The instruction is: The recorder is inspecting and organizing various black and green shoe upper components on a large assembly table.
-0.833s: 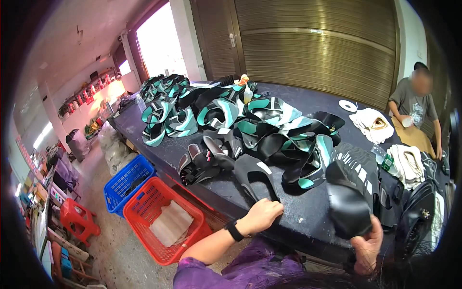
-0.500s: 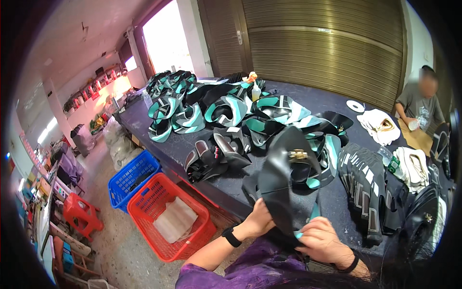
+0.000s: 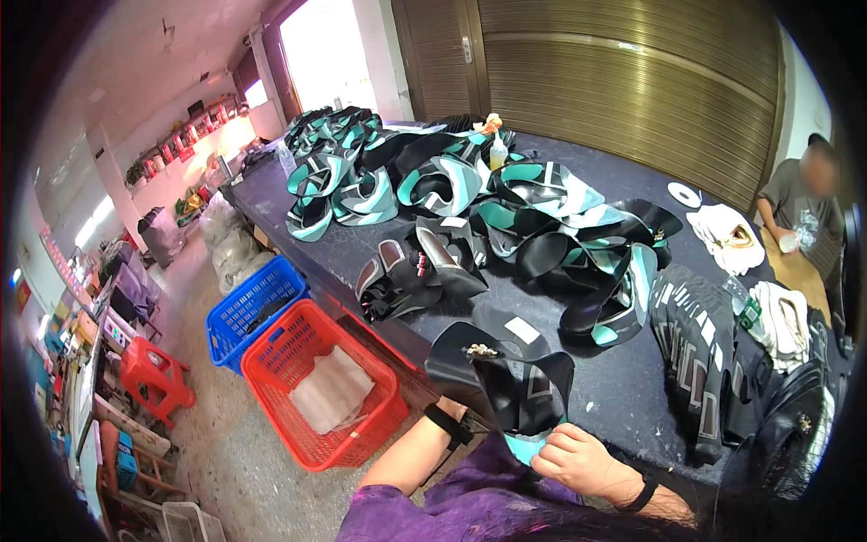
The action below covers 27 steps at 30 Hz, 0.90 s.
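A black shoe upper point(image 3: 533, 379) with a gold chain ornament and teal lining is in front of me at the table's near edge, its opening turned up. My right hand point(image 3: 571, 459) pinches its teal lower edge. On the other side, my left hand point(image 3: 454, 408) reaches behind the upper's black flap, which hides the fingers. Just beyond lies a bundle of dark upper pieces point(image 3: 433, 271) with grey-brown panels. Several more black and teal uppers point(image 3: 442, 187) are heaped farther back on the table.
To the left on the floor stand a red basket point(image 3: 388, 417) holding pale sheets, a blue basket point(image 3: 237, 316) and a red stool point(image 3: 155, 379). On the right lie a row of stacked dark pieces point(image 3: 682, 343) and white cloth point(image 3: 730, 237). A person point(image 3: 802, 203) sits at the far right.
The upper has been lowered and turned, so its opening and teal lining now show. My left hand has gone behind it, while the right keeps hold of the teal edge. The view has shifted slightly.
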Available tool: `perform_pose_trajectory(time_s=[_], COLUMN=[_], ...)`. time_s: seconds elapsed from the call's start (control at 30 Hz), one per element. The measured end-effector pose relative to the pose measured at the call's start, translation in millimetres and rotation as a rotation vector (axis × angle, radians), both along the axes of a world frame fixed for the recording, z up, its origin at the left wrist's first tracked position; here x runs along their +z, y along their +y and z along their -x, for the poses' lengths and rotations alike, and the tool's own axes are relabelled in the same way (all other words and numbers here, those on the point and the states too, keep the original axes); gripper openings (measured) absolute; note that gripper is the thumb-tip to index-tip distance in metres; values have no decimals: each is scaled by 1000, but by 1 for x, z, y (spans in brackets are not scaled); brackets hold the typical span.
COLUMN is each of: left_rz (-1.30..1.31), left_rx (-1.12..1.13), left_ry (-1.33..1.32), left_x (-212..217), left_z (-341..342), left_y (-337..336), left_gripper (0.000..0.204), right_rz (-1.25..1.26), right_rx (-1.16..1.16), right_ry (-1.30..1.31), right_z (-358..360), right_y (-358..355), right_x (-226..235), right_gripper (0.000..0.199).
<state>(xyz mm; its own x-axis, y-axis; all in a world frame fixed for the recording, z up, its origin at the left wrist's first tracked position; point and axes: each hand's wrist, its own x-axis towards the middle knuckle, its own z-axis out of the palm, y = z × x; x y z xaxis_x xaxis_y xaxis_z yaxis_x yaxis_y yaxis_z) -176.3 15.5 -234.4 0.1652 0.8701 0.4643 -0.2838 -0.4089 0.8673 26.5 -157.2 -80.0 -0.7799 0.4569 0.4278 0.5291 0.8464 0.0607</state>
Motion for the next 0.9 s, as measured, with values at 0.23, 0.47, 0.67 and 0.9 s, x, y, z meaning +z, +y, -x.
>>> perform_pose_trajectory(time_s=[0.23, 0.47, 0.67, 0.9], left_rz=[117, 440, 736, 938], left_rx=[-167, -370, -749, -716], left_ry=[-213, -333, -927, -835], left_x=[47, 106, 94, 79], left_z=[-41, -44, -19, -5], left_y=[-1, -14, -12, -7], left_gripper=[31, 44, 60, 59], right_rz=[101, 279, 428, 646], right_rx=[-30, -56, -16, 96], right_ry=[-41, 32, -22, -62], right_z=[-4, 0, 1, -1], right_y=[-7, -1, 9, 17], right_x=[-7, -11, -9, -7], right_gripper=[8, 19, 29, 30])
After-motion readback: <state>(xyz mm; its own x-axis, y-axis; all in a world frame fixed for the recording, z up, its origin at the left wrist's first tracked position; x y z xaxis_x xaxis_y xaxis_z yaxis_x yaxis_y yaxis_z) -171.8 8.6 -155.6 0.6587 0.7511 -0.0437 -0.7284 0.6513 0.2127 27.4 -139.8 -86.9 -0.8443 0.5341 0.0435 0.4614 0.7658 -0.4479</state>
